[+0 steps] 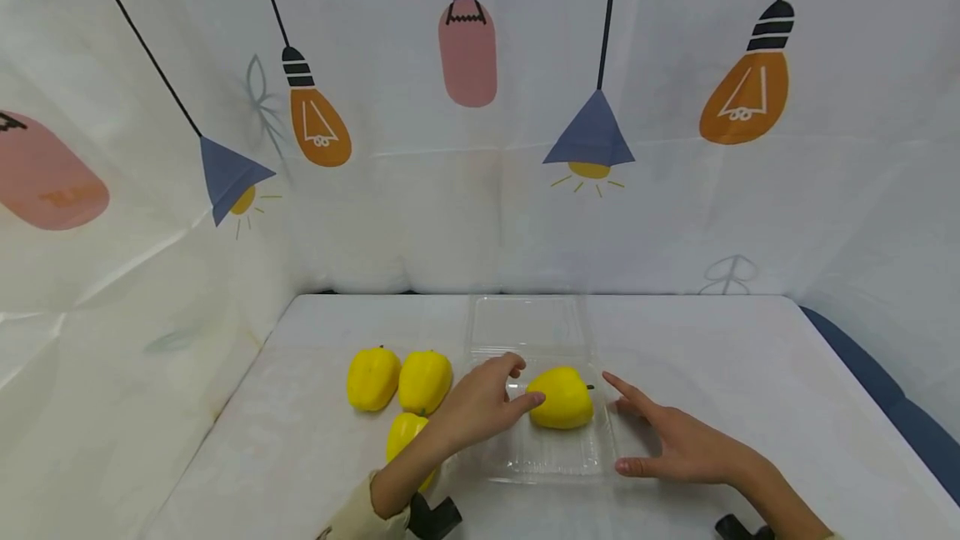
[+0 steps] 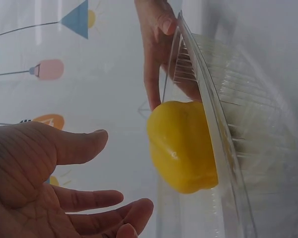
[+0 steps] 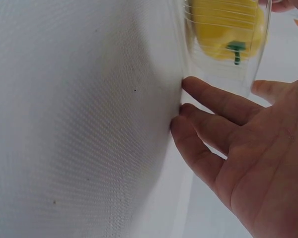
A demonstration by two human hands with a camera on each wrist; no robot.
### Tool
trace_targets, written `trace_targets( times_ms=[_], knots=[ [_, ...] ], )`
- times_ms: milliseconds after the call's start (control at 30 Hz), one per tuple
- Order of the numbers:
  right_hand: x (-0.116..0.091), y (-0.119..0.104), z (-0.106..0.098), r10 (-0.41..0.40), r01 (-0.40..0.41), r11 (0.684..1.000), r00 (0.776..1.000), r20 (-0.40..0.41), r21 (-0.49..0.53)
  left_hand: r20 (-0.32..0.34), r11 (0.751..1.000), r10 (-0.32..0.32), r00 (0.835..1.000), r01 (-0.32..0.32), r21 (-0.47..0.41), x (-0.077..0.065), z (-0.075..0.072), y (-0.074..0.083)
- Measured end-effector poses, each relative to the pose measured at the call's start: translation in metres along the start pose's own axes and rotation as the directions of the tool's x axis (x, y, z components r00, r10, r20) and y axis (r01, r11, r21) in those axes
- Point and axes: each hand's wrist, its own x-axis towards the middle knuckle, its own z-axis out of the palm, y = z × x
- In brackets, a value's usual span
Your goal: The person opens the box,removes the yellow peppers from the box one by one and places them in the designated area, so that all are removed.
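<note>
A yellow bell pepper (image 1: 561,400) with a dark green stem (image 3: 237,48) lies on its side in a clear plastic clamshell box (image 1: 517,452). The box's lid (image 1: 528,325) is folded back towards the wall. Over the left part of the box is my left hand (image 1: 483,402), thumb and fingers spread and nothing held. In the left wrist view a gap shows between those fingers and the pepper (image 2: 181,148). My right hand (image 1: 686,444) is at the box's right side, fingers extended, fingertips (image 3: 191,84) low by the table and close to the box wall.
Two more yellow peppers, one (image 1: 373,378) beside another (image 1: 425,382), sit on the white table (image 1: 300,457) left of the box. A third pepper (image 1: 406,433) is partly hidden behind my left forearm. A white curtain (image 1: 405,215) with printed lamps hangs behind the table.
</note>
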Motion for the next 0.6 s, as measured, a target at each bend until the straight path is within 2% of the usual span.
trace_targets(
  times_ms=[367, 600],
  knots=[
    [0.000, 0.001, -0.002, 0.005, -0.005, 1.000, 1.000, -0.012, 0.006, 0.026, 0.998, 0.022, 0.999, -0.024, 0.051, 0.011, 0.007, 0.004],
    [-0.001, 0.002, 0.000, 0.012, -0.011, 1.000, 1.000, -0.004, 0.016, 0.056, 0.995, 0.010, 0.998, -0.015, 0.095, 0.015, 0.012, 0.005]
  ],
)
